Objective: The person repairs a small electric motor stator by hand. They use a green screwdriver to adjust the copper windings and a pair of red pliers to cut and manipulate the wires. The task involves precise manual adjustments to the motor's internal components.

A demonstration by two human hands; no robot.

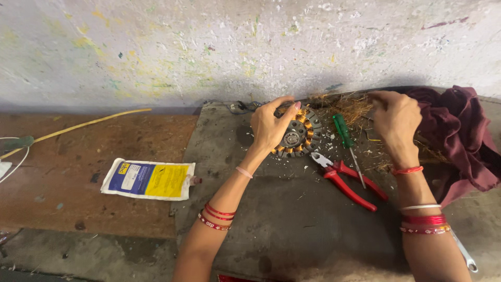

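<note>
My left hand [270, 124] rests on a round motor stator [301, 134] with copper-coloured windings, holding it down on a grey slab [271, 209]. My right hand [396, 119] is raised to the right of it, fingers pinched together over a tangle of thin copper wire strands [350, 108]; a fine strand seems to be pinched, though it is too thin to be sure. Both wrists wear red and white bangles.
Red-handled pliers [348, 184] and a green-handled screwdriver [345, 134] lie right of the stator. A maroon cloth [459, 136] is heaped at the right. A blue, yellow and white pouch [148, 179] lies on the brown surface at left. A yellow cable [78, 125] runs along the paint-flecked wall.
</note>
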